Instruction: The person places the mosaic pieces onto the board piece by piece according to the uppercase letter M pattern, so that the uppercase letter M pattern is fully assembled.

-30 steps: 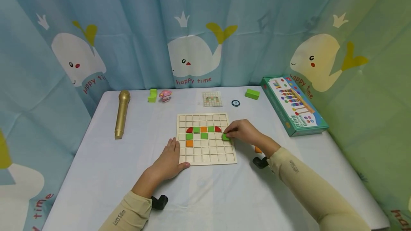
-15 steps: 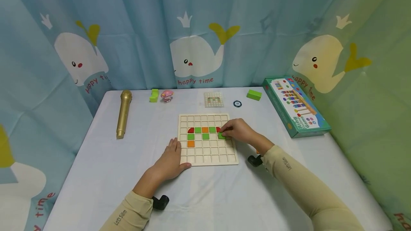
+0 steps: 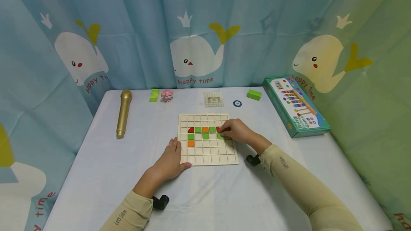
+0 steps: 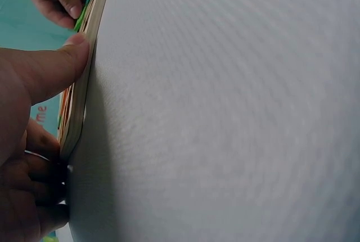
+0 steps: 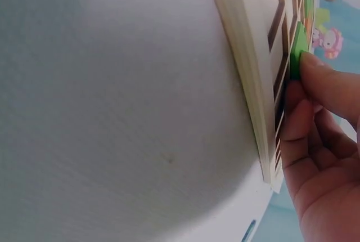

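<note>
A wooden grid board [image 3: 210, 154] lies mid-table with red, green and orange tiles in its cells. My right hand [image 3: 238, 130] reaches over the board's right side and pinches a green square tile [image 3: 221, 136] just below the right-hand red corner piece. In the right wrist view, thumb and index finger meet at that green tile [image 5: 298, 50], close over the grid. Along the left edge of the board rests my left hand [image 3: 167, 162], fingers extended. Its thumb [image 4: 59, 65] lies against the near edge in the left wrist view.
Behind the board lie a pattern card [image 3: 213, 99], a round chip [image 3: 237, 103] and a green block [image 3: 254, 95]. A game box [image 3: 297, 108] sits at right. Further left are a pink figurine [image 3: 167, 96], a green notched block [image 3: 154, 95] and a gold microphone [image 3: 123, 114].
My right hand has carried the green tile left over the board to the cell below the red piece. An orange tile is now hidden by the right arm. The left hand stays put.
</note>
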